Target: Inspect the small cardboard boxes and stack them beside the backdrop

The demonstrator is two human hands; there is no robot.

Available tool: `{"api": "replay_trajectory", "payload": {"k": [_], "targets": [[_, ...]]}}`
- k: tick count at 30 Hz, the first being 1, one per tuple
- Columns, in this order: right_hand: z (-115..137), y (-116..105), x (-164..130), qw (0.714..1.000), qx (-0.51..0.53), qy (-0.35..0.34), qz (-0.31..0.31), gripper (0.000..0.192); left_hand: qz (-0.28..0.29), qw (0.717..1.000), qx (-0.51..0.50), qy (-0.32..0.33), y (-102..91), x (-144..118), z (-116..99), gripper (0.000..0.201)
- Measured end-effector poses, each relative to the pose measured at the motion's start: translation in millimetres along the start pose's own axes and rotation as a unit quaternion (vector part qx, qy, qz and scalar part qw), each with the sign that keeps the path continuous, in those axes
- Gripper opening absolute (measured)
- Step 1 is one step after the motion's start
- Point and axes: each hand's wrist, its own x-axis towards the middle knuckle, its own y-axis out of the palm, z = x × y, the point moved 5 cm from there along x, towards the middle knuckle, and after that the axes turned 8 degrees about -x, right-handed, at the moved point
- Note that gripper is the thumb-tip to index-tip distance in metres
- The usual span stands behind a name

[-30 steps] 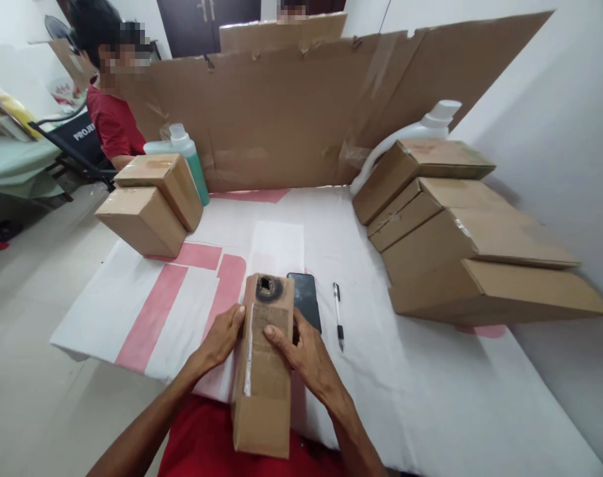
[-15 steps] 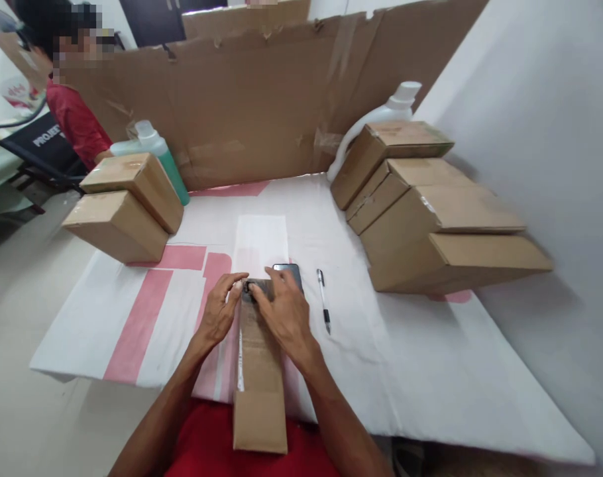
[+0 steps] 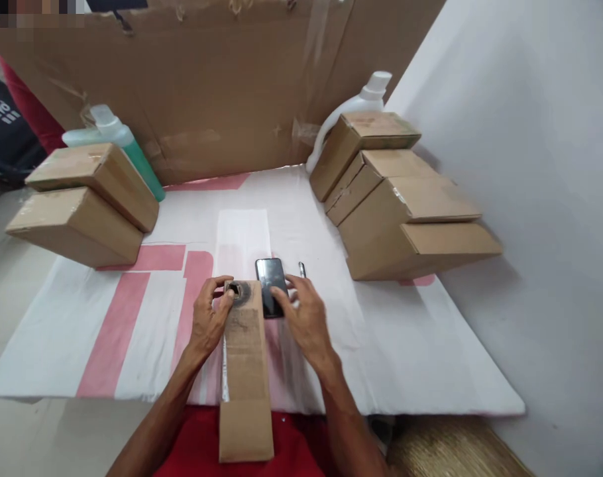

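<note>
A long cardboard box (image 3: 245, 371) is lying flat on the white table cover (image 3: 405, 344), overhanging the near edge. Its far end is being gripped by the left hand (image 3: 208, 318), fingers curled by the blackened hole (image 3: 236, 290). The right hand (image 3: 304, 317) is being held open, empty, fingertips at the phone (image 3: 271, 286). The box is judged closed; the pen (image 3: 301, 268) is lying untouched.
</note>
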Motion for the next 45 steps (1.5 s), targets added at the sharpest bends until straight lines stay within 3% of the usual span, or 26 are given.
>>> {"api": "replay_trajectory", "payload": {"k": [4,7,9,12,14,17,20,23,30,33,36,38,39,42,45], "targets": [[-65,-8,-3,0.964,-0.214,0.138,0.072,0.026,0.086,0.996,-0.03,-0.003,5.4,-6,1,0.053],[-88,-3,-2,0.96,-0.192,0.167,0.121,0.023,0.136,0.987,-0.087,-0.022,9.3,-11,5,0.073],[-91,-4,-1,0.975,-0.11,0.166,0.102,0.024,0.156,0.98,-0.118,-0.024,11.0,-13,7,0.08],[-81,-12,1,0.977,0.116,0.177,0.02,0.029,0.162,0.978,-0.13,-0.021,11.4,-14,11,0.084],[-60,-14,3,0.942,0.294,0.161,-0.007,0.033,0.157,0.978,-0.131,-0.025,11.5,-14,14,0.086],[-12,-6,4,0.892,0.443,0.086,0.034,0.032,0.147,0.98,-0.13,-0.026,11.9,-13,17,0.086],[30,9,2,0.892,0.444,0.019,0.081,0.024,0.143,0.981,-0.128,-0.017,12.5,-13,17,0.085],[49,18,-1,0.91,0.403,-0.009,0.095,0.023,0.14,0.982,-0.129,-0.009,12.7,-14,17,0.084],[42,13,-3,0.921,0.372,-0.015,0.118,0.022,0.132,0.983,-0.126,-0.019,12.4,-14,19,0.084],[28,6,6,0.927,0.366,0.013,0.084,0.026,0.132,0.983,-0.124,-0.024,11.8,-14,19,0.084],[4,-7,23,0.959,0.281,0.035,0.007,0.028,0.134,0.982,-0.129,-0.026,10.8,-14,18,0.084],[-15,-16,33,0.993,0.098,0.057,-0.014,0.023,0.135,0.981,-0.134,-0.025,10.4,-14,17,0.084],[-25,-17,37,0.997,-0.026,0.071,0.005,0.02,0.135,0.981,-0.137,-0.024,10.2,-14,17,0.084],[-53,-17,38,0.944,-0.296,0.106,0.105,0.015,0.137,0.98,-0.145,-0.028,10.2,-14,17,0.083],[-67,-16,33,0.928,-0.325,0.108,0.144,0.016,0.134,0.98,-0.145,-0.031,10.3,-14,18,0.083]]}}
